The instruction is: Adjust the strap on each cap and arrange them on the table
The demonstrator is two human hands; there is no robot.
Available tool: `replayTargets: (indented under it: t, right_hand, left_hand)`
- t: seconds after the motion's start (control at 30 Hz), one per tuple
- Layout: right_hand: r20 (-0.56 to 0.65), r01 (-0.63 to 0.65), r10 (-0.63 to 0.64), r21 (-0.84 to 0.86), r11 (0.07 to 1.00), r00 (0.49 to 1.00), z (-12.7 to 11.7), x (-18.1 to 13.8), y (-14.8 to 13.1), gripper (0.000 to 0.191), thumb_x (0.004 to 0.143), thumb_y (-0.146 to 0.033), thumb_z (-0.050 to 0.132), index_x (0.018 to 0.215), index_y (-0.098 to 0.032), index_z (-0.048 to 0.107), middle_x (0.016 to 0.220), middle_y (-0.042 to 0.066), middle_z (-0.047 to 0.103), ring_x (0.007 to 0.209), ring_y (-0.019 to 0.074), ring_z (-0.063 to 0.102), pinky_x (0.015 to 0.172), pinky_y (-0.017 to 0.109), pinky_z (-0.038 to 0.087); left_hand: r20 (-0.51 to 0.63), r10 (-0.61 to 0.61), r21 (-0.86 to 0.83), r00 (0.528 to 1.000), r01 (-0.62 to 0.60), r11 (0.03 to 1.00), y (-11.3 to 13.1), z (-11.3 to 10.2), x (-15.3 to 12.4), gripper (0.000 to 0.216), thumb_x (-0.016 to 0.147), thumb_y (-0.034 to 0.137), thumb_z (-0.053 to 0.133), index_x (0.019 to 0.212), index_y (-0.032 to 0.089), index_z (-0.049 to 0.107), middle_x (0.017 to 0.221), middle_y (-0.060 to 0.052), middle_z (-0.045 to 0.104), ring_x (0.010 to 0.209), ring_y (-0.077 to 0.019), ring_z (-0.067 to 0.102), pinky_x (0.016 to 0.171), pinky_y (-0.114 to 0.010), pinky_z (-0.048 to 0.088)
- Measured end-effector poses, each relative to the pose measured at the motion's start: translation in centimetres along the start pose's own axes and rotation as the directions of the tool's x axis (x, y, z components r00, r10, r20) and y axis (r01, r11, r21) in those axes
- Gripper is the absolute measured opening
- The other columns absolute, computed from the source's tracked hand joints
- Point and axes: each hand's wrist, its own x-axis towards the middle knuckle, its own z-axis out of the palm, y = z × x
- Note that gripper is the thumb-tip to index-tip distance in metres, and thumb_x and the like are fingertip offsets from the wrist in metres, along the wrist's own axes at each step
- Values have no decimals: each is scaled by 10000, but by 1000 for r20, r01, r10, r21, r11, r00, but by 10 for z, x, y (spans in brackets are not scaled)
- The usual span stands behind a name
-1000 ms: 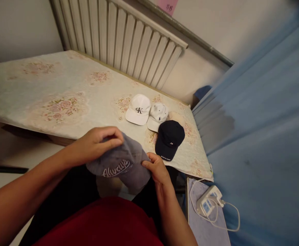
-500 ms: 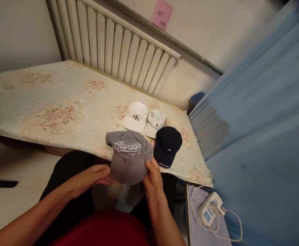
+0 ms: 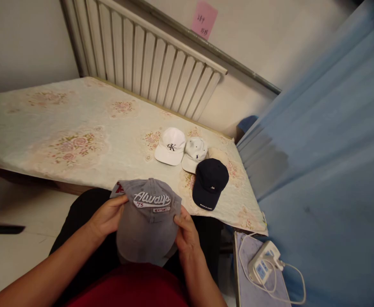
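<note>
A grey baseball cap [image 3: 148, 230] with raised white "Always" lettering is between my hands above my lap, its brim pointing toward me. My left hand [image 3: 108, 215] grips the cap's left side, its fingers partly hidden. On the other side my right hand [image 3: 186, 230] pinches the edge near the brim, thumb on top. Beyond it on the bed lie a white cap [image 3: 170, 147] with a "CK" mark, a smaller white cap [image 3: 194, 153] with a dark emblem, and a navy cap [image 3: 210, 183]. A beige cap-like item [image 3: 217, 154] is partly hidden behind the navy one.
The caps lie on a bed [image 3: 87, 175] with a floral cover. A radiator [image 3: 145, 59] runs along the wall behind. At right hangs a blue curtain [image 3: 321, 162]. A small stand [image 3: 243, 264] holds a white power strip [image 3: 264, 264] with a looped cable.
The grey cap has come down toward my lap and slightly left. My left hand has moved up and now grips its left side; my right hand still holds the right edge.
</note>
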Motion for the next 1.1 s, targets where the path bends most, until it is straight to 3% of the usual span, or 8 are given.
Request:
replayTargets:
  t: [0.1,0.27,0.53,0.67,0.93,1.1]
  right_hand:
    - [-8,-16,16,22,1000,1000,-2,-3,1,455,647,-310,752,1075,-193,653,1044,86,714,974,273,659,855,412,514]
    - [-142,-8,17,70,998,990,-9,3,6,298,710,-356,711,968,-207,689,1014,63,725,936,255,675,894,425,502]
    - [-218,14,-9,21,1000,976,-13,7,8,411,681,-266,701,1088,-227,654,1025,57,724,981,259,664,915,445,482]
    - [-207,39,-35,15,999,978,-16,7,6,439,683,-247,682,1120,-234,641,1026,45,724,956,254,673,920,442,479]
    - [-221,40,-18,94,995,975,-18,9,5,447,657,-208,696,1102,-220,652,985,46,733,993,266,660,924,447,478]
    - [-209,39,-21,81,996,978,-20,9,6,415,660,-203,700,1073,-225,662,1006,45,730,946,252,677,916,431,488]
  left_hand:
    - [11,-36,43,999,36,998,-4,3,-1,418,726,165,638,1143,170,663,958,-106,749,989,-305,669,939,-420,465]
    - [31,-98,105,995,95,990,-7,17,-5,374,729,158,635,1100,162,684,873,-90,760,935,-300,685,914,-418,472]
    - [-7,-247,70,969,247,966,-10,17,1,234,766,187,624,968,118,721,745,-93,753,839,-260,706,871,-359,492]
    - [-29,-226,33,974,227,973,-13,11,1,195,802,218,616,924,105,718,743,-91,752,807,-240,710,875,-343,489]
    - [-24,-195,46,980,196,979,-13,15,-5,336,828,332,612,1107,150,656,796,-76,759,889,-274,701,866,-380,485]
    - [-54,-181,77,982,185,980,-13,12,-3,337,817,324,630,1103,147,661,756,-70,757,842,-268,711,845,-360,497]
